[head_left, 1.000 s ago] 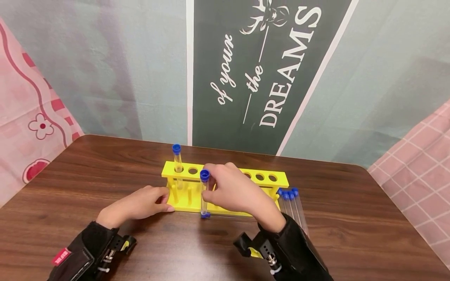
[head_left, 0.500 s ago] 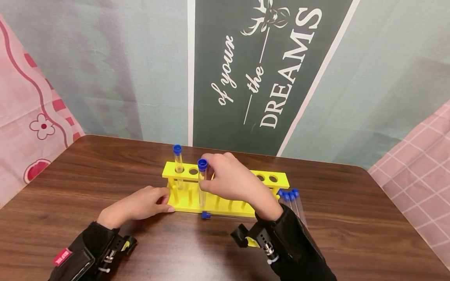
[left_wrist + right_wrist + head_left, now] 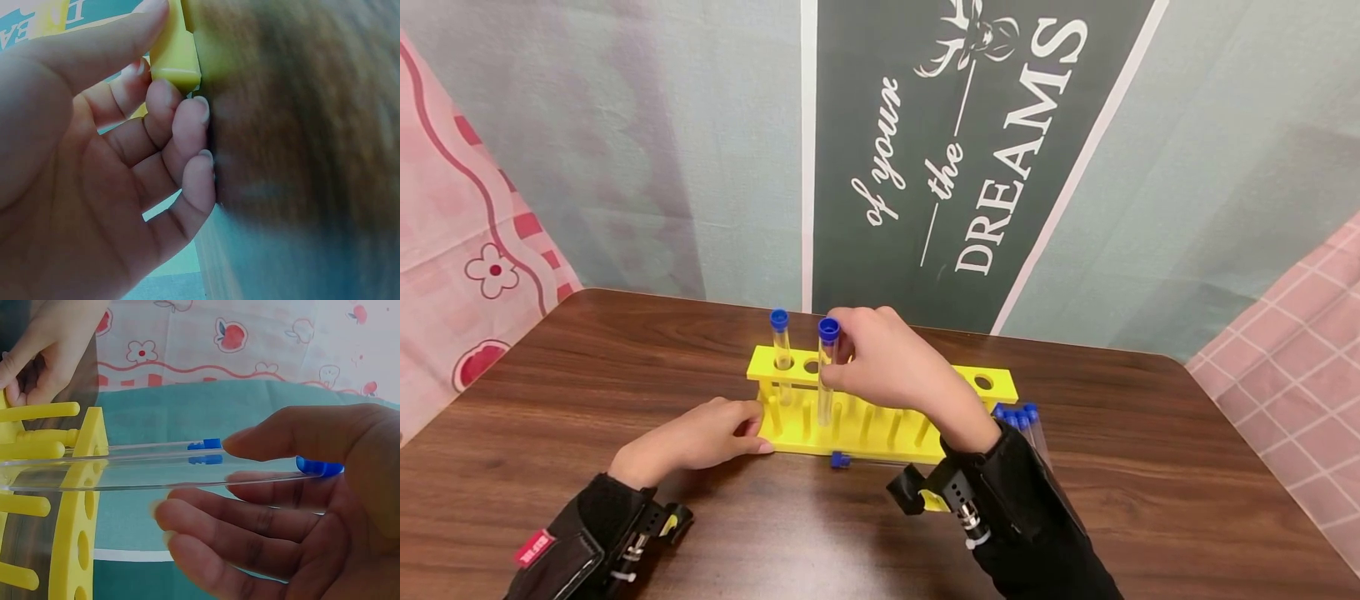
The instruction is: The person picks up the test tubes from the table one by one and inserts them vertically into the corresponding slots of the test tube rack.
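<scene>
Tube near-upright at rack, pinched by right grip
Likely light, stiff, slick, maybe brittle; best held just under cap; left grip pinches rack's end; can't tell if tube's threaded or in front

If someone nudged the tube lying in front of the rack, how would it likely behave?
The tube would probably roll, being slim and round on a flat table, though the rack might block one side. Its wider cap could make it curve. It looks stiff, its clear body lying straight.
</scene>
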Available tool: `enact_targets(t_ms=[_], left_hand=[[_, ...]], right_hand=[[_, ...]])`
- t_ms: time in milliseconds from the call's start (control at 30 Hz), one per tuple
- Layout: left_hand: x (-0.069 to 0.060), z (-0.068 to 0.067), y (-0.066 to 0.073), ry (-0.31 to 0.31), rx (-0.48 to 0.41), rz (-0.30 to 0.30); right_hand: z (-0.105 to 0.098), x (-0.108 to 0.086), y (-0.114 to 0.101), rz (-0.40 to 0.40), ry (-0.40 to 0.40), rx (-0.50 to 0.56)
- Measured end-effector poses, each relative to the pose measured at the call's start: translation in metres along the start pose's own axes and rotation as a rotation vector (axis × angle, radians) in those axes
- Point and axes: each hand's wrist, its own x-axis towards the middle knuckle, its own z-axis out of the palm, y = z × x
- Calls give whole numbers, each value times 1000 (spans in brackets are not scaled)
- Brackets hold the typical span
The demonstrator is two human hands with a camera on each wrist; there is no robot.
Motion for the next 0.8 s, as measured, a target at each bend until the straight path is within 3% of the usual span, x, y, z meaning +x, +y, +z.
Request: enact_targets(t_ms=[567, 800], left_hand=[[-1, 0, 0, -7, 1, 4], [-1, 0, 0, -9, -2, -3]], right_hand=[[-11, 6, -1, 1, 41, 28], [-15, 8, -2, 54, 22, 84]])
